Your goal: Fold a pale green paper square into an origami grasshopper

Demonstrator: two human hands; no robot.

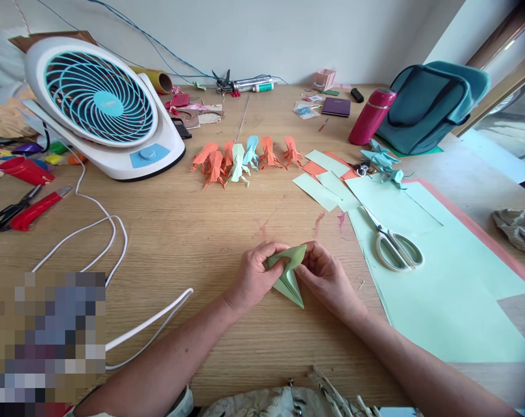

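A pale green folded paper piece (289, 273) sits at the near middle of the wooden worktop (193, 231), held between both hands. It is creased into a long kite-like shape, with a broad flap at the top and a sharp point aimed toward the person. The left hand (254, 277) pinches its left edge with thumb and fingers closed on the paper; the right hand (327, 275) grips the upper right flap the same way.

Just to the right lies a large sheet of mint green paper (440, 289) with a coral sheet showing under its far edge, and white-handled scissors (395, 243) rest on it, blades pointing away. Smaller cut squares (323, 179) in green and orange lie beyond.

Further back, a row of finished origami figures (245, 156), mostly orange with two pale blue-green ones, stands in the middle of the worktop. A white desk fan (101, 104) with a teal grille leans at the left, its white cable (110, 231) looping toward the near edge. Red-handled scissors (23, 211) lie at the far left. At the right back stand a glossy magenta flask (370, 116) and a teal fabric bag (431, 104). A crumpled grey cloth (520, 229) lies at the right edge. Nothing lies between the hands and the paper piece.
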